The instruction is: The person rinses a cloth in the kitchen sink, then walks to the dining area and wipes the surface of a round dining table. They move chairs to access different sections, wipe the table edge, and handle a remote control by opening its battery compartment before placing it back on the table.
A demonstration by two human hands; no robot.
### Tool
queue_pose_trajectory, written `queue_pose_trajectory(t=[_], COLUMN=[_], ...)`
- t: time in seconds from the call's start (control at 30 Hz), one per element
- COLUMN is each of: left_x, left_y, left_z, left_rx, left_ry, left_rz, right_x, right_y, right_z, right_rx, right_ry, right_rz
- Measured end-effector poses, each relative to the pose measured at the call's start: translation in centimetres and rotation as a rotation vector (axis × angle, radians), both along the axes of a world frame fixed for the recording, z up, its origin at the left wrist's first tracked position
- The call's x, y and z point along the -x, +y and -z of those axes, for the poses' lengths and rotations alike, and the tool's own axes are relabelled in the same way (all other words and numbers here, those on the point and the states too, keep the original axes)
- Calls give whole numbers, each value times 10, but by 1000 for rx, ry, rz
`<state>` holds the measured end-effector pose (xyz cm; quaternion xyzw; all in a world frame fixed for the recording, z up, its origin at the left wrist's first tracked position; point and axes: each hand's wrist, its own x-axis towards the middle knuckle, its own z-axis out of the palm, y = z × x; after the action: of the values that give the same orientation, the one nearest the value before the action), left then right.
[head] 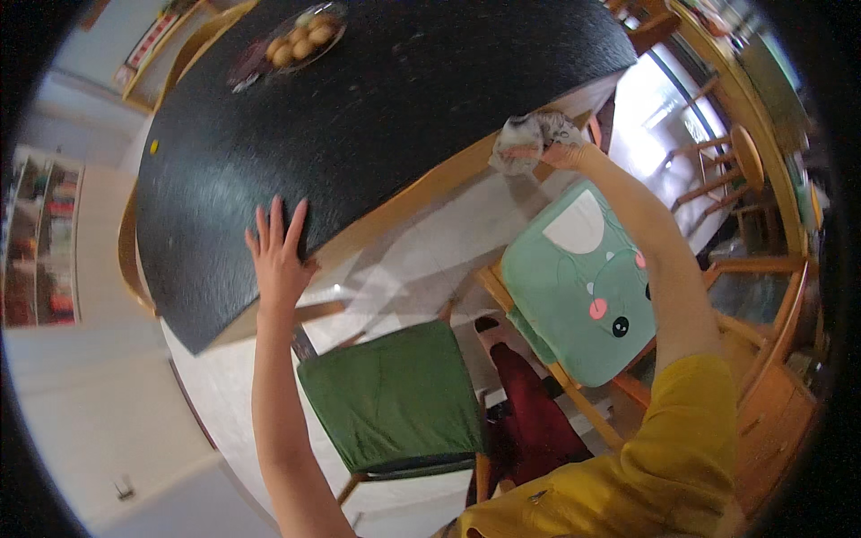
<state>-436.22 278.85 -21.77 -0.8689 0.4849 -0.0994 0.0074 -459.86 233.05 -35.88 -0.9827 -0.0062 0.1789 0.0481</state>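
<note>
My left hand [279, 259] lies spread flat on the dark tabletop [377, 121], close to its near edge, with nothing in it. At the table's edge further right, my right hand [562, 155] holds a crumpled whitish cloth [521, 144] with dark markings. The cloth hangs partly over the edge, and some of my fingers show through or against it. Below my right arm is a chair with a light green cushion [578, 289] bearing a cartoon face. A chair with a dark green seat cover [397, 397] stands between my arms.
On the table's far side, a clear tray [306, 40] holds several round brownish items, beside a dark reddish package [252, 64]. A small yellow object [154, 146] lies near the left end. Wooden stools [746, 158] stand at right; a bookshelf [44, 235] is at far left.
</note>
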Motion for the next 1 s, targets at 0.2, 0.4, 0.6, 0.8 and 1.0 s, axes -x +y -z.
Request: queue_pose_trajectory(t=[0.2,0.4,0.6,0.8,1.0], left_x=[3,7,3,5,0], left_y=[0,-2,4,-4,4], left_z=[6,4,5,9,6], left_rx=[-45,-54,-89,-57,-69], left_ry=[-5,6,6,10,53], left_rz=[-48,-70,-93,-56,-61], right_x=[-13,-41,-28,-55,-161], right_y=[14,-71,-125,-49,169], right_z=[34,63,53,85,77], right_rx=[206,-381,-1377,-1731,-2347], right_ry=[-904,-1778,-1568,-1669,-1780], right_rz=[260,1005,1537,1531,1660])
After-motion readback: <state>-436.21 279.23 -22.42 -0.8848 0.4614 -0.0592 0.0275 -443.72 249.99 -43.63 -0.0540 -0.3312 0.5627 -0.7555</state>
